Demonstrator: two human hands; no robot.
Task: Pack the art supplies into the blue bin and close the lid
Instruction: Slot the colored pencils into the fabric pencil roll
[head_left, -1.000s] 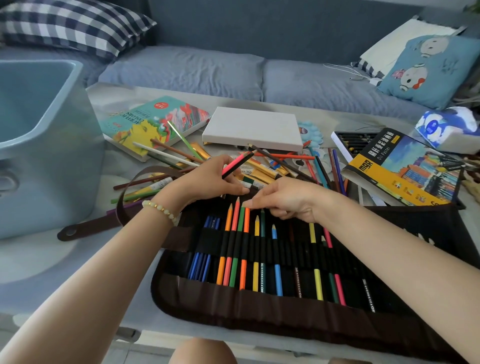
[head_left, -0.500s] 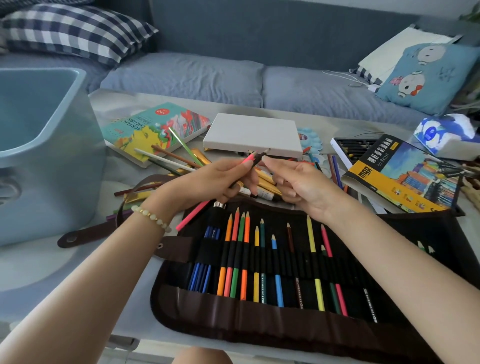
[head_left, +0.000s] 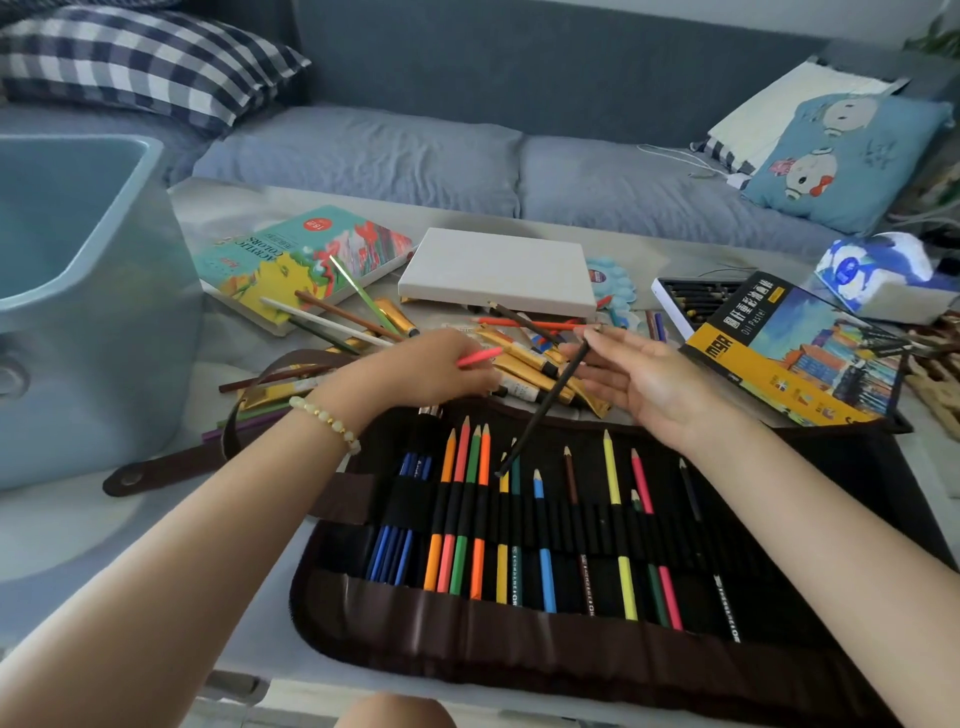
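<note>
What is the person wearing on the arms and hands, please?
Both forearms are bare, with no sleeves in view. The left wrist carries a bead bracelet of pale green and gold beads. The left hand and right hand show no gloves; I see no rings or watch.

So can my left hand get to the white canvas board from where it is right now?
Probably yes. The left hand is near the white canvas board, with only loose paint tubes lying low between them, but it already holds a pink pencil.
</note>
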